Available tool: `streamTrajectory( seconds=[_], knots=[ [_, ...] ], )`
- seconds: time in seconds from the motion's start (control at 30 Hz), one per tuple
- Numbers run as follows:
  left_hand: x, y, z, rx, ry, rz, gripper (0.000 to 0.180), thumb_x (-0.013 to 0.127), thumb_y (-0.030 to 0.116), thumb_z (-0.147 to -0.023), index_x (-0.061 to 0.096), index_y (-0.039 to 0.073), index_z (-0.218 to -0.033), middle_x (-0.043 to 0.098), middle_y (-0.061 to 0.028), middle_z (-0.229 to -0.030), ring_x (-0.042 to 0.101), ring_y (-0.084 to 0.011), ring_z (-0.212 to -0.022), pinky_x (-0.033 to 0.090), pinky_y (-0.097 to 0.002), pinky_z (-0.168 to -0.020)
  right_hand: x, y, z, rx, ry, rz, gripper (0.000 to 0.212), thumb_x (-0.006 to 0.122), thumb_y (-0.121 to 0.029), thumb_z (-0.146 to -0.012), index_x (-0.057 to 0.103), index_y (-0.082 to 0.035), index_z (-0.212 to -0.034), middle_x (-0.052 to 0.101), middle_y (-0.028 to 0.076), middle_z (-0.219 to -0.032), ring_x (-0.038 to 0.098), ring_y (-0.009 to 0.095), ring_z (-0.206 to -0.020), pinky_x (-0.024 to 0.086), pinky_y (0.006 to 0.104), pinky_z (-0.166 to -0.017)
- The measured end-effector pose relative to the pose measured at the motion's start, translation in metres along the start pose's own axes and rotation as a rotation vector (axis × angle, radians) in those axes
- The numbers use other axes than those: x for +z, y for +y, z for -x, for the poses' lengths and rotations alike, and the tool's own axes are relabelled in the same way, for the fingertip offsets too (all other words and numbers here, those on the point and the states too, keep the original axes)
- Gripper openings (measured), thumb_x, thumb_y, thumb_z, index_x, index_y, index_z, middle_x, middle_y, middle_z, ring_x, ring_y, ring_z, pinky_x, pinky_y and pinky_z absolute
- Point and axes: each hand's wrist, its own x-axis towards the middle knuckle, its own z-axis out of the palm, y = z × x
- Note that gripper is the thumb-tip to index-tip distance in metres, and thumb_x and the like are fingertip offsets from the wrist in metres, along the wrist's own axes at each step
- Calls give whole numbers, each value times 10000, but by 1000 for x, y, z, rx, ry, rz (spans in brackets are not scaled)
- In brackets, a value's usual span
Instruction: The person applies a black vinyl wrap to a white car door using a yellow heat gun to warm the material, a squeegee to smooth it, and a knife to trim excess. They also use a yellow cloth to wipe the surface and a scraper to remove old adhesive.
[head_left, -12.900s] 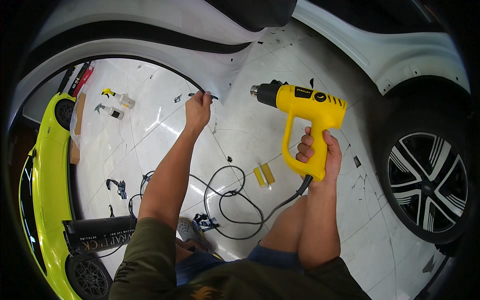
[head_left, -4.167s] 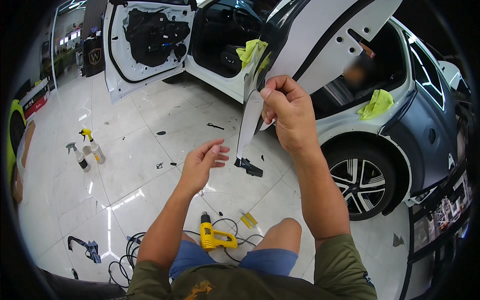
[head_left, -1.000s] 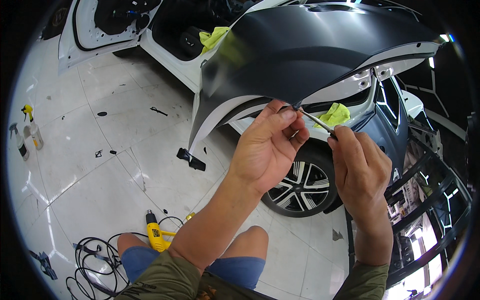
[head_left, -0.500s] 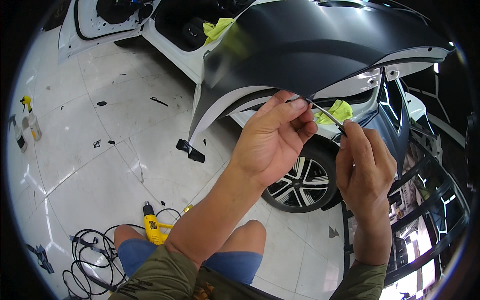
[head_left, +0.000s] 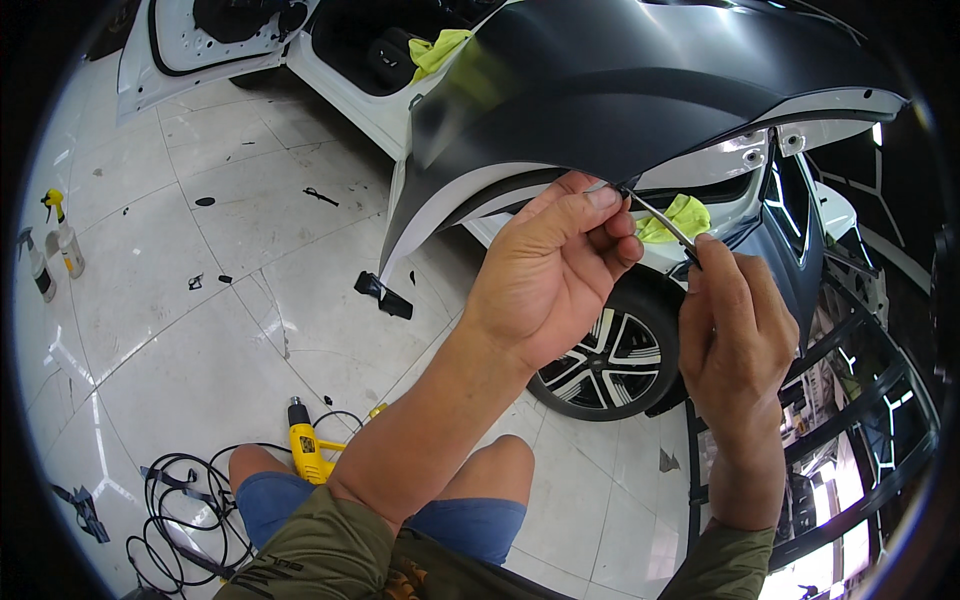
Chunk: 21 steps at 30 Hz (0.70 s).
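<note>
A car fender (head_left: 600, 115) covered in satin dark grey film hangs in front of me, its white underside showing along the wheel arch. At its lower edge my left hand (head_left: 550, 265) is closed, thumb and fingers pinching a small dark flap of the film (head_left: 622, 188). My right hand (head_left: 742, 320) grips a slim silver knife (head_left: 662, 220), with its tip against the film edge beside the left fingertips. The exact contact at the tip is too small to make out.
A white car body with a wheel (head_left: 605, 355) stands behind my hands. Yellow-green cloths (head_left: 685, 218) lie on it. A yellow heat gun (head_left: 307, 440) is by my knee near a coiled black cable (head_left: 165, 510). Spray bottles (head_left: 68, 245) and film scraps (head_left: 385, 296) sit on the tiles.
Both hands and the knife tip have shifted slightly up and right in the picture, along with a small shift of the whole view. The grips look the same.
</note>
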Motion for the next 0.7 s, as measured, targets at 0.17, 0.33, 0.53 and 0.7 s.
streamTrajectory(
  seconds=[0.17, 0.33, 0.53, 0.7],
  knots=[
    [2, 1, -1, 2, 1, 5, 60, 587, 65, -907, 608, 14, -933, 588, -90, -873, 537, -170, -841, 461, -322, -795, -1, -1, -2, -8, -1, -12, 357, 692, 45, -679, 627, 27, -1029, 564, 124, -768, 601, 240, -658, 490, 315, -565],
    [1, 0, -1, 1, 13, -3, 66, 583, 67, -910, 602, 8, -933, 585, -91, -876, 532, -170, -837, 459, -320, -790, 0, 0, 0, -18, -4, -20, 350, 691, 43, -681, 627, 33, -1025, 559, 124, -765, 595, 239, -649, 485, 318, -560],
    [0, 1, -1, 6, 3, -4, 67, 581, 66, -913, 604, 8, -938, 585, -93, -875, 531, -171, -838, 457, -321, -787, 2, 1, 1, -16, 6, -34, 365, 688, 48, -682, 623, 33, -1040, 563, 126, -771, 598, 242, -655, 488, 323, -563],
    [0, 1, -1, 9, -2, 2, 71, 583, 67, -912, 605, 6, -941, 586, -94, -877, 531, -172, -838, 456, -322, -787, 2, 1, 1, -15, 5, -31, 377, 689, 54, -677, 621, 32, -1047, 564, 124, -775, 598, 240, -657, 487, 325, -565]
  ],
)
